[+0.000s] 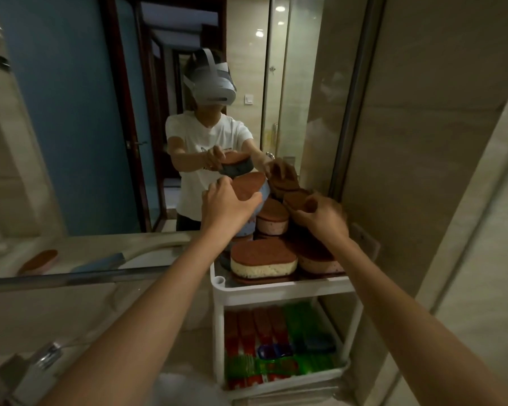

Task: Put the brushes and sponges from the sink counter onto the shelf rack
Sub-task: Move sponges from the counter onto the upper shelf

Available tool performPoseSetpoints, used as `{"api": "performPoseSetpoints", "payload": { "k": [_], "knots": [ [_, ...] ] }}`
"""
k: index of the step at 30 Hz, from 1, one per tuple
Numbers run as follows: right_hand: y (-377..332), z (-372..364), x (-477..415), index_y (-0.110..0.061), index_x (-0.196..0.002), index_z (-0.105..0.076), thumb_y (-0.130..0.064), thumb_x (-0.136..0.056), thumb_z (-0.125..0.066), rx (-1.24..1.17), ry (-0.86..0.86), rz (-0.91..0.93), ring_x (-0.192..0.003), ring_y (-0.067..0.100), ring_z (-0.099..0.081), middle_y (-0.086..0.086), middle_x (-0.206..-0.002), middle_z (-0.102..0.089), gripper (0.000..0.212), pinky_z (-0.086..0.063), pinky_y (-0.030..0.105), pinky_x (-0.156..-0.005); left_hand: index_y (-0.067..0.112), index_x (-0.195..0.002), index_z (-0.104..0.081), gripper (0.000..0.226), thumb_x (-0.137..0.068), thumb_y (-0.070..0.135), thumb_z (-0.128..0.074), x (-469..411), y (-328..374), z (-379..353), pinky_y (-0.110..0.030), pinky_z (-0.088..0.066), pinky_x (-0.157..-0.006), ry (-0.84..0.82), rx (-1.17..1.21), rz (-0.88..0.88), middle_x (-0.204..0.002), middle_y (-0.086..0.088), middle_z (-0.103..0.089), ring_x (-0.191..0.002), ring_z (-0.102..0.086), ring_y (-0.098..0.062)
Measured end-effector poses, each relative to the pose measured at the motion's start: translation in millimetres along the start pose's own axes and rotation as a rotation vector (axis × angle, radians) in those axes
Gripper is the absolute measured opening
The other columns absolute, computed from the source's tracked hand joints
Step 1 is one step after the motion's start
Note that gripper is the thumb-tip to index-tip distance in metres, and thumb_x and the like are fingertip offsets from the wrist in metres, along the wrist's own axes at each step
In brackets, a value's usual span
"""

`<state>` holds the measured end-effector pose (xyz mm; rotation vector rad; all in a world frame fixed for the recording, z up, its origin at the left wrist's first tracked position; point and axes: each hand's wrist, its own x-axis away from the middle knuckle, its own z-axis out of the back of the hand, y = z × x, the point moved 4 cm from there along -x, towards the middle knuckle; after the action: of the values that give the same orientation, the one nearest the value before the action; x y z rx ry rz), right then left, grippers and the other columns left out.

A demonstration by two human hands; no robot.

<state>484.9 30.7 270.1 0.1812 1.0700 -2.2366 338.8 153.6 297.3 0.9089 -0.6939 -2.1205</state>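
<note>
My left hand [228, 205] grips a blue sponge with a brown scrub top [251, 190], held tilted above the top tier of the white shelf rack [279, 291]. My right hand [323, 215] is closed on a brown-topped sponge [301, 202] at the top of the pile. Several sponges are stacked on that tier, among them a pink one [272, 219] and a cream one [263, 259] at the front. Red, green and blue brushes [276, 344] fill the lower tier.
A large mirror [100, 127] behind the counter reflects a person with a headset. A brown-topped pink sponge [40, 260] shows in the reflection at left. A chrome faucet [41, 364] stands at the lower left. A beige tiled wall [437, 171] closes the right side.
</note>
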Motion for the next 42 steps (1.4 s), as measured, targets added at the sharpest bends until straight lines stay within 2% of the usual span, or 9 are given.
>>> {"api": "performPoseSetpoints", "payload": {
  "k": [6, 12, 19, 23, 27, 31, 33, 36, 42],
  "knots": [
    [0.0, -5.0, -0.9, -0.014, -0.114, -0.067, -0.034, -0.087, -0.061, 0.075, -0.03, 0.05, -0.098, 0.025, -0.065, 0.008, -0.109, -0.07, 0.034, -0.055, 0.04, -0.085, 0.009, -0.122, -0.049, 0.056, -0.081, 0.047, -0.058, -2.3, -1.5, -4.2, -0.037, -0.041, -0.093, -0.003, 0.014, 0.003, -0.128, -0.012, -0.054, -0.122, -0.047, -0.029],
    [7.4, -9.7, -2.1, -0.013, -0.096, -0.071, -0.036, -0.089, -0.058, 0.127, -0.044, 0.061, -0.085, 0.023, -0.066, 0.009, -0.096, -0.071, 0.027, -0.052, 0.035, -0.07, 0.009, -0.12, -0.05, 0.055, -0.082, 0.047, -0.058, -2.0, -3.6, -4.1, -0.036, -0.041, -0.091, -0.014, 0.039, 0.013, -0.125, -0.011, -0.055, -0.119, -0.048, -0.028],
    [10.7, -14.8, 1.7, -0.019, -0.111, -0.066, -0.04, -0.094, -0.046, 0.183, -0.052, 0.124, -0.09, 0.022, -0.064, 0.008, -0.106, -0.066, 0.034, -0.053, 0.035, -0.075, 0.01, -0.125, -0.048, 0.058, -0.082, 0.048, -0.057, -1.7, -8.0, -2.2, -0.04, -0.043, -0.096, -0.024, 0.044, 0.033, -0.128, -0.013, -0.053, -0.122, -0.047, -0.029],
    [12.5, -15.7, -1.9, -0.019, -0.104, -0.066, -0.039, -0.094, -0.046, 0.279, -0.087, 0.144, -0.089, 0.025, -0.062, 0.011, -0.105, -0.064, 0.031, -0.047, 0.032, -0.069, 0.009, -0.127, -0.046, 0.059, -0.083, 0.047, -0.057, 1.9, -7.6, -3.4, -0.039, -0.041, -0.096, -0.021, 0.04, 0.04, -0.131, -0.013, -0.051, -0.124, -0.045, -0.029],
    [7.0, -12.7, 3.2, -0.021, -0.103, -0.065, -0.049, -0.095, -0.035, 0.262, -0.144, 0.099, -0.098, 0.034, -0.059, 0.016, -0.107, -0.063, 0.042, -0.051, 0.046, -0.084, 0.01, -0.128, -0.046, 0.06, -0.082, 0.047, -0.058, 4.9, 0.9, -3.8, -0.036, -0.041, -0.093, -0.011, 0.046, 0.018, -0.131, -0.012, -0.052, -0.124, -0.046, -0.028],
    [-8.1, 18.2, 10.5, -0.014, -0.07, -0.057, -0.041, -0.098, -0.035, -0.038, 0.04, 0.041, -0.07, 0.024, -0.059, 0.008, -0.073, -0.059, 0.045, -0.047, 0.035, -0.064, 0.012, -0.128, -0.046, 0.062, -0.08, 0.047, -0.062, 5.1, 12.8, -4.6, -0.036, -0.041, -0.094, -0.003, 0.053, -0.017, -0.132, -0.011, -0.051, -0.125, -0.046, -0.028],
    [-20.6, 29.6, 9.1, -0.007, -0.082, -0.065, -0.044, -0.096, -0.04, -0.263, 0.01, -0.009, -0.071, 0.017, -0.06, 0.005, -0.076, -0.064, 0.047, -0.048, 0.032, -0.066, 0.014, -0.128, -0.046, 0.064, -0.077, 0.048, -0.065, 5.3, 22.2, -9.1, -0.041, -0.043, -0.1, 0.001, 0.052, -0.055, -0.132, -0.01, -0.051, -0.125, -0.046, -0.028],
    [-32.9, 36.8, 4.7, -0.011, -0.115, -0.064, -0.047, -0.092, -0.047, -0.446, -0.116, -0.082, -0.101, 0.023, -0.065, 0.009, -0.105, -0.07, 0.047, -0.052, 0.039, -0.093, 0.016, -0.13, -0.044, 0.066, -0.075, 0.045, -0.067, 8.5, 40.2, -19.6, -0.04, -0.04, -0.103, -0.029, 0.041, -0.128, -0.134, -0.009, -0.049, -0.128, -0.042, -0.027],
    [-25.5, 52.0, -4.1, -0.015, -0.136, -0.046, -0.024, -0.091, -0.057, -0.497, -0.138, -0.132, -0.094, 0.013, -0.056, 0.0, -0.114, -0.058, 0.047, -0.05, 0.019, -0.066, 0.018, -0.143, -0.028, 0.077, -0.079, 0.027, -0.069, 15.6, 64.9, -42.0, -0.035, -0.032, -0.109, -0.242, 0.078, -0.35, -0.146, -0.008, -0.034, -0.136, -0.03, -0.025]
  ]
}}
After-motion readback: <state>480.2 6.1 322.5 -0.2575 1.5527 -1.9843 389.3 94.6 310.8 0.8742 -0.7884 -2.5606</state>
